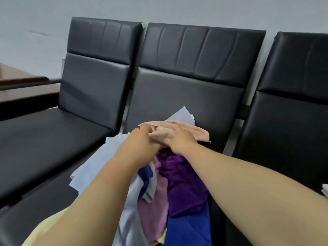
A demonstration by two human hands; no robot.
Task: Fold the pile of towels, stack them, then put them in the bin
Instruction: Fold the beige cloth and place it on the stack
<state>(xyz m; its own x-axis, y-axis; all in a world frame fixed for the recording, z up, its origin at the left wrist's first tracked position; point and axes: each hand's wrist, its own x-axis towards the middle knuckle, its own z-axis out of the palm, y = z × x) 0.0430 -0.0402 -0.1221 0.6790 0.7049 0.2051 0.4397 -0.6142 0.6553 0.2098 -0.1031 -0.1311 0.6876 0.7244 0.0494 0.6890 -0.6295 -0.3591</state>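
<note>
A pile of towels lies heaped on the middle seat of a row of black padded seats, running from the centre of the view down to 6 o'clock. At the pile's 12 o'clock end, against the backrest, sits a peach towel, bunched up. Both hands meet on it. The left hand comes in from 7 o'clock, and its fingers are curled and pinch the towel's near edge. The right hand comes in from 4 o'clock and lies over the cloth, its fingers bent round a fold and grasping it.

Below the hands a purple towel lies on top, with a pink towel at its 8 o'clock and a dark blue towel at its 6 o'clock. A pale grey-blue towel spreads toward 9 o'clock, and a yellow towel shows at the pile's 7 o'clock corner.
</note>
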